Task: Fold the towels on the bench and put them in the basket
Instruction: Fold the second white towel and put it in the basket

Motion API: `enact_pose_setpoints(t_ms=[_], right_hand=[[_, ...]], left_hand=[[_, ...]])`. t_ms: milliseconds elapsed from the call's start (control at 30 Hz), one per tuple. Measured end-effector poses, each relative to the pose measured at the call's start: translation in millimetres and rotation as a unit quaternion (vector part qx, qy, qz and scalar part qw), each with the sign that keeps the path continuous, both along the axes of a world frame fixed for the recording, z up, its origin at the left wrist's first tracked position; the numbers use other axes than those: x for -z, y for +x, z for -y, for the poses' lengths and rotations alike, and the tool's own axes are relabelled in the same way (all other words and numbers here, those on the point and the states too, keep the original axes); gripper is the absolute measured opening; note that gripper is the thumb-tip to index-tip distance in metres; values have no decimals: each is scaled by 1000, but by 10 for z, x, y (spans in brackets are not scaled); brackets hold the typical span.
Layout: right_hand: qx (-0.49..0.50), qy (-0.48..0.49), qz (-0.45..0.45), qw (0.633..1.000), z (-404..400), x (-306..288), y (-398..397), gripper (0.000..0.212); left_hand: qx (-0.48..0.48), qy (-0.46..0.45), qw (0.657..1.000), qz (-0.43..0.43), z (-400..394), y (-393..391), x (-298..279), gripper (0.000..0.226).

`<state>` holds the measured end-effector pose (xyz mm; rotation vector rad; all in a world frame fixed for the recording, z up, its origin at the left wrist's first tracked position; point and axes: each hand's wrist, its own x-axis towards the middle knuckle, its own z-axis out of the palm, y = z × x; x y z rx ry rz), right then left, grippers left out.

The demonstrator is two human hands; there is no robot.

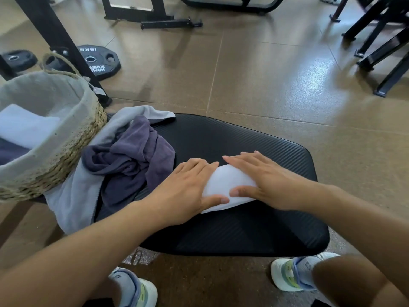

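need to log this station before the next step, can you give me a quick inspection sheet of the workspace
surface: black padded bench, ribbed top, partly covered by towels.
job's things: white towel folded small under both hands; dark purple towel crumpled on a light grey towel that hangs over the bench edge; woven basket at the bench's left, folded towels inside.
clutter: nothing seen on the bench.
grippers: left hand and right hand press flat on the white towel.
cables: nothing seen.
surroundings: weight plates and black machine frames on a brown floor.
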<state>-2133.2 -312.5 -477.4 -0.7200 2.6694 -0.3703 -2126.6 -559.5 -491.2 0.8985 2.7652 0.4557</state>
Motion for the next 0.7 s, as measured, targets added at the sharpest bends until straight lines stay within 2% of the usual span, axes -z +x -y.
enact_pose_setpoints(t_ms=[100, 233, 300, 400, 533, 633, 700], right_hand=[[60, -13, 54, 997, -79, -125, -50, 96], [94, -18, 71, 993, -141, -183, -125, 81], [120, -57, 60, 989, -93, -204, -133, 67], [185, -158, 40, 969, 7, -215, -125, 62], [278, -326, 59, 902, 122, -202, -108, 71], [326, -467, 120, 814, 182, -198, -106, 77], [347, -528, 135, 764, 201, -206, -121, 78]], left_hand=[[5, 15, 1000, -7, -31, 1, -89, 84], [-22, 69, 996, 61, -60, 33, -124, 79], [-48, 87, 991, 92, -61, 33, -131, 74], [-105, 112, 982, 109, -63, 29, -171, 62], [-175, 161, 966, 97, -90, 74, -188, 56], [-214, 166, 955, 122, -108, 101, -167, 60], [-211, 161, 955, 133, -123, 130, -151, 67]])
